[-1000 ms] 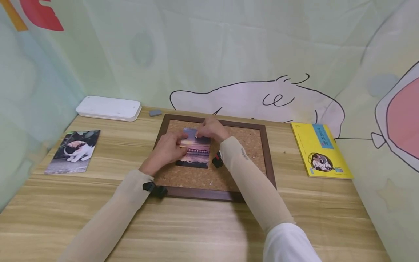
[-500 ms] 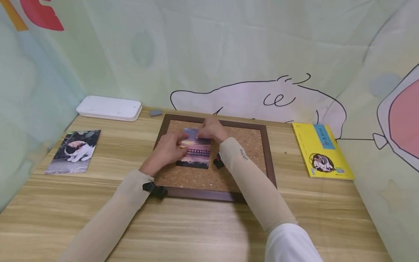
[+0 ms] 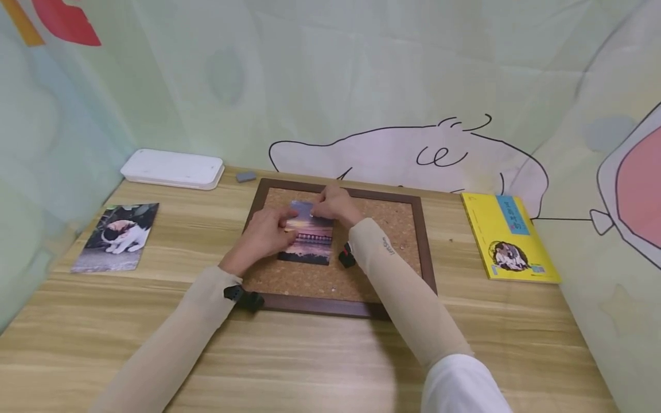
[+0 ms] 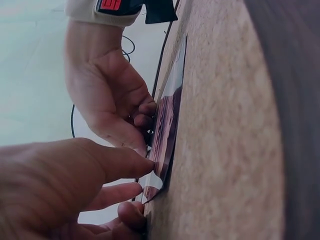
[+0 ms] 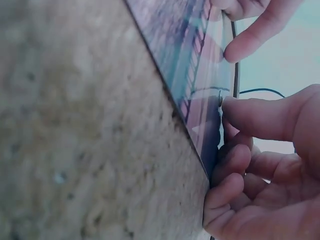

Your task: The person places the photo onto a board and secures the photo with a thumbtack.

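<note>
A photo of a pier at sunset (image 3: 307, 244) lies on a brown-framed corkboard (image 3: 310, 281) in the middle of the table. My left hand (image 3: 263, 235) rests at the photo's left side, its thumb and index finger on the print; the left wrist view shows the thumb (image 4: 130, 165) pressing near one end. My right hand (image 3: 335, 206) is at the photo's top right, fingers bent. In the right wrist view its thumb (image 5: 250, 112) is against a small metallic thumbtack (image 5: 220, 98) on the photo. Its fingers partly hide the top corner.
A photo of a cat (image 3: 117, 238) lies on the left of the table. Behind it stand a white case (image 3: 172, 168) and a small grey block (image 3: 245, 176). A yellow book (image 3: 508, 238) lies at the right. A printed cloth (image 3: 320, 86) hangs behind the table.
Both hands stay at the photo with almost no movement. The view shifts very slightly, and the right forearm moves a little to the right.
</note>
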A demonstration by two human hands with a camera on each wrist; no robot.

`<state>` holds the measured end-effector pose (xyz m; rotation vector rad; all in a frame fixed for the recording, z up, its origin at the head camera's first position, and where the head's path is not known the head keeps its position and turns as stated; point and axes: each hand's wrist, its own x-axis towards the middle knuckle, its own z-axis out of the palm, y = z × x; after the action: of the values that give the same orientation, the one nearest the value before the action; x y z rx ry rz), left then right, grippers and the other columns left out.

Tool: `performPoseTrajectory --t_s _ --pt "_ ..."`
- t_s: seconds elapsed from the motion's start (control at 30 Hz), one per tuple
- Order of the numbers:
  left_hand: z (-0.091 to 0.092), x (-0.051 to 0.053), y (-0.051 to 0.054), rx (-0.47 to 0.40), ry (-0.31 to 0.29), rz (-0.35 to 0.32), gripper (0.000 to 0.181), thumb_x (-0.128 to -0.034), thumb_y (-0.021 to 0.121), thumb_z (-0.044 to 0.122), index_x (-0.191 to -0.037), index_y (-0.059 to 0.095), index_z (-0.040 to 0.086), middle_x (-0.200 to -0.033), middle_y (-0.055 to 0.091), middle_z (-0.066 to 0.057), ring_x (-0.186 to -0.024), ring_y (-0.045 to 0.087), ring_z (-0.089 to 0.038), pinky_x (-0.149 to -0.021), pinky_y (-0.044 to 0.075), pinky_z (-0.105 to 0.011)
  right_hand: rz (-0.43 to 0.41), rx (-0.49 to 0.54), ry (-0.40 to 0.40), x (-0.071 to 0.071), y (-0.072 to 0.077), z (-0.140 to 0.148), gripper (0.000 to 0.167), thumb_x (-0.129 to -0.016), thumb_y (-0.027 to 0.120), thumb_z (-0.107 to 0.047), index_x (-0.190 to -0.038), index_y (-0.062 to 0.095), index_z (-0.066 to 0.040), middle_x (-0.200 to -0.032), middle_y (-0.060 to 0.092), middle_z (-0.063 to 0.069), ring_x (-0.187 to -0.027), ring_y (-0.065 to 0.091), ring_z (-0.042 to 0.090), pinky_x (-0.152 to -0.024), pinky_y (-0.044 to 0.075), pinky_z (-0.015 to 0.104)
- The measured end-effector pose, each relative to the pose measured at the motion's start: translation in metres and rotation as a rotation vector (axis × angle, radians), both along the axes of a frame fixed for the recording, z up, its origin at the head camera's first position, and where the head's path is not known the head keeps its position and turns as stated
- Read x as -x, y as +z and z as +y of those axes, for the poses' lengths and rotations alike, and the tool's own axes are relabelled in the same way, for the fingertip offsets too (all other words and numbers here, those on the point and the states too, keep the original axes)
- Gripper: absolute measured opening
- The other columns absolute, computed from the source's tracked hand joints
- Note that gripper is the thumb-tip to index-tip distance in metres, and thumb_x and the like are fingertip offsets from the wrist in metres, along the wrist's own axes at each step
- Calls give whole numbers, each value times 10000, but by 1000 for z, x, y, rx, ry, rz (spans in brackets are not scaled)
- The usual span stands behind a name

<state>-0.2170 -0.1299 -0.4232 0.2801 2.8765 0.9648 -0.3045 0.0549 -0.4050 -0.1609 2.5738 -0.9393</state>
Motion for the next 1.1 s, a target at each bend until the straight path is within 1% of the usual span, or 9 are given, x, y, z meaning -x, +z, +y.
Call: performPoseTrajectory --t_s 0.07,0.2,0.33,0.43,0.5,0.63,0.83,0.97,1.1 --pt "-1 0 0 -8 5 1 472 -959 747 153 -1412 684 37 -934 582 -103 -873 506 -251 -721 361 -335 4 54 5 -4 1 5 112 -950 741 -166 -886 743 -74 -909 598 -2 -828 523 150 -689 416 261" --pt "-4 -2 -1 -48 2 29 435 -947 758 150 -1365 707 43 -954 631 -100 -834 562 -220 -705 411 -304 14 134 15 -11 3 16 163 -1000 706 -210 -1061 736 -62 -1095 632 48 -975 539 191 -822 439 297" --pt "-14 -4 -3 -123 -9 109 351 -938 750 99 -1278 735 17 -970 702 -132 -783 631 -192 -684 466 -265 57 125 14 -17 5 25 207 -1037 672 -275 -1135 709 -96 -1184 655 79 -1044 566 223 -875 466 360" --pt "-24 -8 -1 -137 -19 153 325 -944 742 91 -1259 743 11 -996 724 -155 -798 640 -203 -698 471 -265 82 116 7 -23 8 32 230 -1051 662 -300 -1165 708 -105 -1193 674 93 -1047 590 236 -871 486 382" --pt "-31 -11 2 -125 -19 153 338 -952 745 107 -1280 742 23 -1027 722 -162 -819 636 -220 -706 469 -274 92 128 -2 -27 10 37 234 -1059 655 -292 -1175 707 -96 -1181 688 109 -1027 611 243 -852 501 382" --pt "-47 -18 8 -102 -8 120 376 -962 741 121 -1328 727 39 -1110 713 -180 -883 647 -253 -727 485 -292 114 128 -20 -36 14 51 242 -1075 635 -297 -1182 696 -89 -1166 694 121 -996 624 260 -817 512 389" --pt "-67 -28 15 -82 17 116 378 -979 755 135 -1336 711 18 -1182 713 -211 -983 707 -317 -712 522 -279 150 89 -27 -47 18 76 272 -1078 602 -301 -1210 693 -81 -1220 691 137 -1048 610 277 -849 512 398" --pt "-83 -35 19 -21 24 134 377 -973 754 151 -1320 705 11 -1177 732 -235 -982 731 -343 -741 541 -330 176 76 -37 -54 22 93 282 -1086 595 -300 -1219 700 -75 -1193 700 142 -1028 606 277 -839 503 384" --pt "-102 -42 19 49 21 160 393 -954 765 162 -1304 704 -5 -1152 742 -267 -935 724 -342 -790 541 -403 180 52 -58 -59 26 113 287 -1088 591 -300 -1230 696 -74 -1183 689 140 -1039 597 281 -858 502 396"
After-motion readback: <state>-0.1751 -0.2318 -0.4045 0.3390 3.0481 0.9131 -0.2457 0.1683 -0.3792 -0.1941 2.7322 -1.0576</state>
